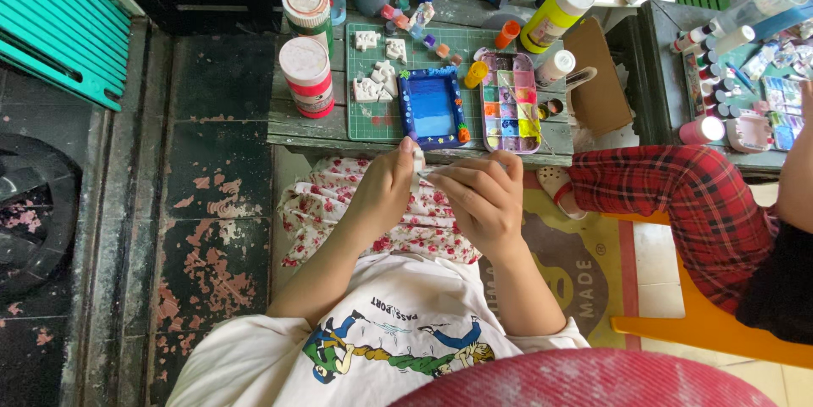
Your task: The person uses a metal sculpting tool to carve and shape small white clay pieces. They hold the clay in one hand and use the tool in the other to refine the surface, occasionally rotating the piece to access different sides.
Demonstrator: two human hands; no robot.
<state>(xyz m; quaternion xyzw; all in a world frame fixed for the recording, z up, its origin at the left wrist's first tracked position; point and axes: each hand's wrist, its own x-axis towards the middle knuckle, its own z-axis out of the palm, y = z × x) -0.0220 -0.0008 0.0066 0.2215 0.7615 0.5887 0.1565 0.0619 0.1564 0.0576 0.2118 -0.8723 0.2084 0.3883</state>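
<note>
My left hand (pixel 383 191) is raised over my lap, pinching a small white plaster piece (pixel 418 158) between its fingertips. Close beside it, my right hand (pixel 481 197) is closed on a thin brush (pixel 438 171) whose tip points at the white piece. Both hands hover just in front of the low wooden table (pixel 292 129). On the table, right beyond my hands, lies a blue painted picture frame (pixel 432 106) on a green cutting mat (pixel 370 123). A paint palette (pixel 510 104) with several coloured wells sits right of the frame.
Several white plaster shapes (pixel 377 85) lie on the mat. Two red-and-white cans (pixel 306 77) stand at the table's left, and a yellow bottle (pixel 555 13) and small paint pots at the back. Another person in red plaid trousers (pixel 694 204) sits on an orange chair (pixel 703 322) at the right.
</note>
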